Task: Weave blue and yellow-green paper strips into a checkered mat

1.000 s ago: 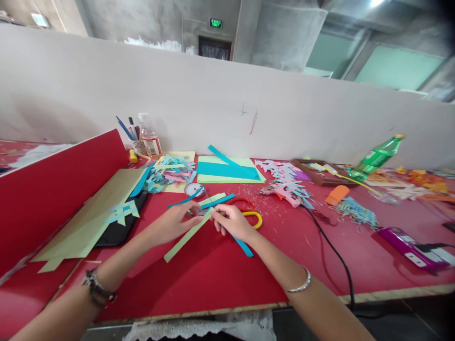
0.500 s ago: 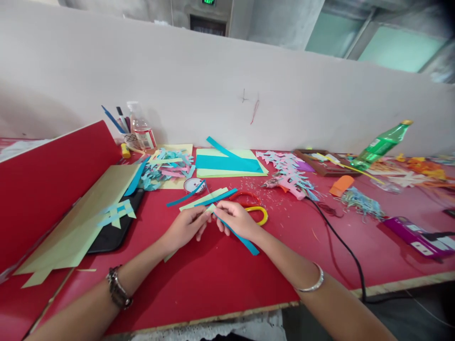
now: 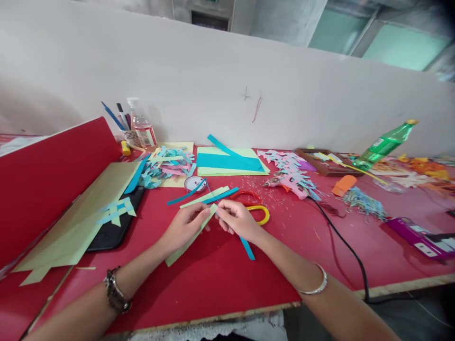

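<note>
My left hand (image 3: 188, 222) pinches a pale green paper strip (image 3: 185, 250), which slants down to the left beneath the palm. In my right hand (image 3: 236, 219) a blue paper strip (image 3: 248, 248) is pinched, its lower end sticking out below the wrist. The two hands nearly meet over the red table, and the strips' upper ends come close together at the fingertips. Just beyond the fingers lie another blue strip (image 3: 218, 195) and a pale green strip (image 3: 194, 202). Scissors with a yellow and red handle (image 3: 263, 215) lie right behind my right hand.
A pink glue gun (image 3: 293, 185) with a black cord lies to the right. A small dish (image 3: 195, 183), a pile of paper scraps (image 3: 167, 166) and stacked paper sheets (image 3: 227, 163) stand behind. At left is a black tray (image 3: 110, 237); a green bottle (image 3: 386, 146) leans at right.
The pale green strip in my left hand now shows more of its length. My right fingers have curled in, and the blue strip hangs more steeply below them.
</note>
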Motion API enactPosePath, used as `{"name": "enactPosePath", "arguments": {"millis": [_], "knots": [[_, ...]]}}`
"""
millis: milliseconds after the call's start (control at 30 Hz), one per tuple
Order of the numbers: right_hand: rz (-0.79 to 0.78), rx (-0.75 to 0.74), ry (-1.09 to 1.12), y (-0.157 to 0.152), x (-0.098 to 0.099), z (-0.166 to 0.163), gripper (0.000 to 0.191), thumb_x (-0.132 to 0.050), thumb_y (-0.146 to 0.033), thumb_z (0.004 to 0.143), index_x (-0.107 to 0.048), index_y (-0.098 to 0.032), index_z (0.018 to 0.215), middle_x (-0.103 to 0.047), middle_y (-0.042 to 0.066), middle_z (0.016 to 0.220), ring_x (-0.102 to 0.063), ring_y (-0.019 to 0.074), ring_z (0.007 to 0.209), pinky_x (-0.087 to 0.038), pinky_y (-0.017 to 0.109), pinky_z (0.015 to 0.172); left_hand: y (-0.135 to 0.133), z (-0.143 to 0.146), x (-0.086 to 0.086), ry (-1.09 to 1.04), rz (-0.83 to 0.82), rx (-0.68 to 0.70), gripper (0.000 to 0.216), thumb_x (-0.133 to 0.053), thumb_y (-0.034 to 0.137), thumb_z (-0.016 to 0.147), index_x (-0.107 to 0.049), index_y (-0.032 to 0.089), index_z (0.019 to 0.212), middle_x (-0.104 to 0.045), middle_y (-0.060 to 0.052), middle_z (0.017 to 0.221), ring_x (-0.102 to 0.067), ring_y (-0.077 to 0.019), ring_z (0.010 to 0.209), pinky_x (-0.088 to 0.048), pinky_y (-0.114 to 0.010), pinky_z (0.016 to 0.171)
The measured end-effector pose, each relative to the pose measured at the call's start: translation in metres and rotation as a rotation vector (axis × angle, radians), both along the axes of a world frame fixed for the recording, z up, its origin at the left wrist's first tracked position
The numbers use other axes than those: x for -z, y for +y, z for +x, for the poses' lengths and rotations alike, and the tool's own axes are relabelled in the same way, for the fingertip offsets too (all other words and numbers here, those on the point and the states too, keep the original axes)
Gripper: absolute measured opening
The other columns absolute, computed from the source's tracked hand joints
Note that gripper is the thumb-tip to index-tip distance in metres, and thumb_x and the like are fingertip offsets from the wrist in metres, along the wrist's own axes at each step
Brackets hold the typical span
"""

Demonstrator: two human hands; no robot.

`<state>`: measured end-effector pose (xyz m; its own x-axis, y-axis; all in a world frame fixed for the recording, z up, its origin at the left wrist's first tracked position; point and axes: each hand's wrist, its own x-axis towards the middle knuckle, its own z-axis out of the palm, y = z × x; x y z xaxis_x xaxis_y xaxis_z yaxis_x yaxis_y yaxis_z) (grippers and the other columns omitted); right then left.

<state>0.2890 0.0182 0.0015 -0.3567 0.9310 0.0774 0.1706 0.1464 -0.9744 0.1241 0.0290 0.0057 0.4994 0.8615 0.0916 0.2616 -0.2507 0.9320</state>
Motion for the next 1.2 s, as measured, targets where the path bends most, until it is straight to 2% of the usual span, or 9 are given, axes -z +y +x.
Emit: {"name": "enactPosePath", "arguments": {"millis": [133,267,400,567,733,833,1000,1200], "knots": [[0.027,-0.047,-0.047,-0.002,0.0,-0.002,0.024,-0.042,-0.032,0.083,-0.042,-0.017,0.064,-0.041,-0.008,0.043,-0.033,0.0027,0.034,-0.025,0.015,0.035,-0.001,0.001,-0.001,0.081,0.174,-0.03,0.031,-0.037,0.038,0.084,-0.051,0.015,0.068,-0.05,0.003,0.058,-0.046,-0.0095,0.054,-0.036,-0.02,0.052],[0.028,-0.073,-0.086,-0.003,0.0,-0.002,0.022,-0.04,-0.032,0.084,-0.043,-0.018,0.066,-0.043,-0.008,0.044,-0.035,0.0032,0.033,-0.026,0.015,0.035,0.0,0.002,0.001,0.148,0.271,-0.073,0.032,-0.038,0.037,0.083,-0.051,0.015,0.063,-0.047,0.003,0.056,-0.041,-0.0091,0.054,-0.031,-0.019,0.05],[0.018,-0.087,-0.095,-0.002,0.0,-0.001,0.022,-0.039,-0.033,0.084,-0.044,-0.017,0.069,-0.044,-0.007,0.046,-0.037,0.0033,0.033,-0.027,0.014,0.035,0.003,0.0,0.003,0.145,0.288,-0.066,0.032,-0.039,0.037,0.082,-0.051,0.015,0.063,-0.049,0.002,0.059,-0.042,-0.0099,0.057,-0.033,-0.019,0.053],[-0.005,-0.15,-0.12,0.0,-0.002,0.002,0.021,-0.04,-0.033,0.083,-0.046,-0.017,0.071,-0.045,-0.007,0.045,-0.039,0.0035,0.032,-0.027,0.014,0.034,0.005,-0.004,0.002,0.137,0.25,-0.034,0.033,-0.04,0.038,0.082,-0.046,0.016,0.058,-0.042,0.004,0.055,-0.038,-0.0093,0.054,-0.031,-0.019,0.05],[-0.025,-0.169,-0.13,-0.002,-0.004,0.001,0.02,-0.04,-0.033,0.084,-0.047,-0.017,0.074,-0.045,-0.008,0.045,-0.04,0.0035,0.032,-0.027,0.013,0.033,0.005,-0.003,0.002,0.167,0.254,0.004,0.035,-0.037,0.038,0.083,-0.049,0.015,0.06,-0.047,0.002,0.057,-0.041,-0.0103,0.056,-0.032,-0.019,0.051],[-0.031,-0.145,-0.14,-0.001,-0.003,0.002,0.021,-0.04,-0.033,0.084,-0.047,-0.017,0.073,-0.046,-0.007,0.045,-0.04,0.0034,0.032,-0.027,0.014,0.034,0.005,-0.003,0.003,0.173,0.299,-0.047,0.034,-0.04,0.038,0.082,-0.05,0.015,0.06,-0.047,0.002,0.056,-0.04,-0.0097,0.055,-0.031,-0.018,0.05],[-0.059,-0.094,-0.16,0.006,-0.003,0.013,0.025,-0.042,-0.038,0.083,-0.047,-0.016,0.07,-0.049,-0.007,0.044,-0.041,0.0036,0.031,-0.028,0.014,0.033,0.01,-0.008,0.002,0.216,0.346,-0.187,0.034,-0.041,0.038,0.08,-0.048,0.015,0.057,-0.038,0.005,0.05,-0.034,-0.0081,0.051,-0.025,-0.018,0.046],[-0.108,-0.07,-0.181,0.013,-0.001,0.025,0.025,-0.049,-0.042,0.078,-0.049,-0.017,0.077,-0.043,-0.01,0.036,-0.032,0.0035,0.025,-0.021,0.014,0.028,0.018,-0.014,0.002,0.217,0.321,-0.258,0.036,-0.039,0.04,0.08,-0.043,0.016,0.054,-0.03,0.005,0.049,-0.031,-0.008,0.049,-0.023,-0.019,0.045]]}}
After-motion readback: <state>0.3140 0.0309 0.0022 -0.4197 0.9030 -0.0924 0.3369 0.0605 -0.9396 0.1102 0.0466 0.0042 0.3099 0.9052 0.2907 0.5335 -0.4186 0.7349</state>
